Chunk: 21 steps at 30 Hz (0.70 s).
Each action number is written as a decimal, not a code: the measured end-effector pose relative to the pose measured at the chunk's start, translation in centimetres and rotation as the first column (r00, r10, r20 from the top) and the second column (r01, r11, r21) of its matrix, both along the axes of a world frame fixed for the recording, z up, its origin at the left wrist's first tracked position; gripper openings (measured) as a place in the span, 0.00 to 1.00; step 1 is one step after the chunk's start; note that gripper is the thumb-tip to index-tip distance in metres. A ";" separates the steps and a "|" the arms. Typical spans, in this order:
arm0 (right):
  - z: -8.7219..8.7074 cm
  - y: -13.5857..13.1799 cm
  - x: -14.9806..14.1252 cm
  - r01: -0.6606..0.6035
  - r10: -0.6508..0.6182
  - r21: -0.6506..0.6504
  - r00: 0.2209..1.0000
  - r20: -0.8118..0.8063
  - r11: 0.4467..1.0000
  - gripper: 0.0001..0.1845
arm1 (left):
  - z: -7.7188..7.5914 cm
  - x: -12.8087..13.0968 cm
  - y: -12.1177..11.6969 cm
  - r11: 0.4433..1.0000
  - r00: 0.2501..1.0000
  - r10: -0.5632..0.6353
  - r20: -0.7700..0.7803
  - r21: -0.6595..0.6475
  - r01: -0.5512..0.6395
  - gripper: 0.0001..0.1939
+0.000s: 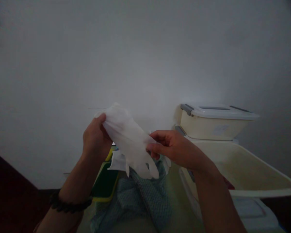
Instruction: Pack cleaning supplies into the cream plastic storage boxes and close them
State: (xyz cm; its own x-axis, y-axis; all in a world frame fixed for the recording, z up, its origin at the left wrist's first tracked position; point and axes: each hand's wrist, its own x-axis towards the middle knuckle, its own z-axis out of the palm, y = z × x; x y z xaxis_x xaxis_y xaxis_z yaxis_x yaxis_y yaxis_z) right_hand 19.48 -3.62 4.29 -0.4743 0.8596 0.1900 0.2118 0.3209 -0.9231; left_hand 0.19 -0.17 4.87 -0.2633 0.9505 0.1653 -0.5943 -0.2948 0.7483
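I hold a thin white glove [129, 140] in front of me with both hands. My left hand [95, 139] is closed on its cuff end at the upper left. My right hand [172, 147] pinches its lower part near the fingers, which hang down. A dark bead bracelet [69, 204] sits on my left wrist. Below the glove lies a bluish checked cloth [145, 199].
A cream lidded plastic box [214, 121] stands at right on a larger cream bin [252, 176]. A green and yellow object [105, 184] lies under my left forearm. A plain white wall [135, 58] fills the background; dark floor [7, 194] shows at lower left.
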 end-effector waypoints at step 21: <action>0.4 -0.1 0.1 0.133 -0.132 0.101 0.991 -0.019 0.986 0.15 | -0.4 -0.1 -0.2 0.995 0.973 -0.030 -0.227 0.088 0.051 0.20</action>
State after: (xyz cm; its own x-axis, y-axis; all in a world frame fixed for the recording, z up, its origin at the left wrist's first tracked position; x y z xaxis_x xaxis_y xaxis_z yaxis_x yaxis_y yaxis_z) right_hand 19.54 -3.74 4.69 -0.3549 0.8906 0.2845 0.2477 0.3830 -0.8899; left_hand 0.08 -0.37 4.44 -0.1713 0.9373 0.3034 -0.4265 -0.3481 0.8348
